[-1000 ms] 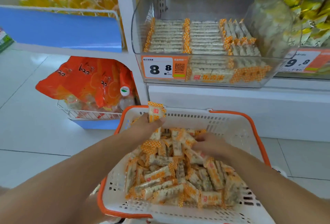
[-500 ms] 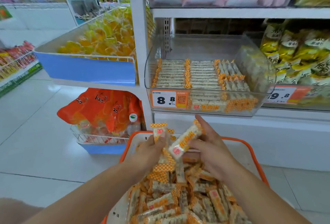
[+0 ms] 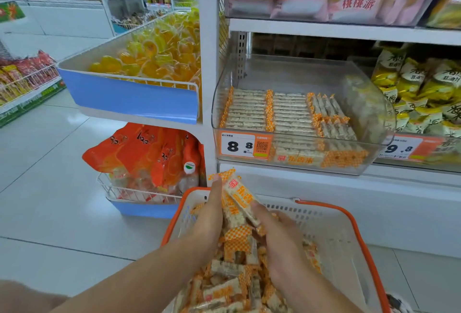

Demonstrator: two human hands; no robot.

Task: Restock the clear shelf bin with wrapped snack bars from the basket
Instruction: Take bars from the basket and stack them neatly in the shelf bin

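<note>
A white basket with an orange rim [image 3: 349, 215] sits low in front of me, holding several wrapped snack bars [image 3: 224, 287] in orange-checked wrappers. Above its far left corner my left hand [image 3: 209, 215] and my right hand [image 3: 279, 243] together grip a small bundle of bars [image 3: 238, 200], held upright between them. The clear shelf bin [image 3: 369, 118] stands on the shelf above, with neat rows of bars [image 3: 274, 110] across its left and middle and bare floor at its right and back. An 8.8 price tag [image 3: 243, 145] is fixed to its front.
A blue-fronted bin of yellow jelly cups [image 3: 149, 58] juts out at the left. Below it a wire tray holds orange bags [image 3: 149, 153]. Yellow snack packs [image 3: 419, 93] fill the bin to the right. White shelf board [image 3: 349, 33] overhangs the clear bin. Pale tiled floor lies at the left.
Both hands have come up out of the basket with bars. The bar my right hand carried now lies against those in my left hand. The view has tilted up toward the shelf.
</note>
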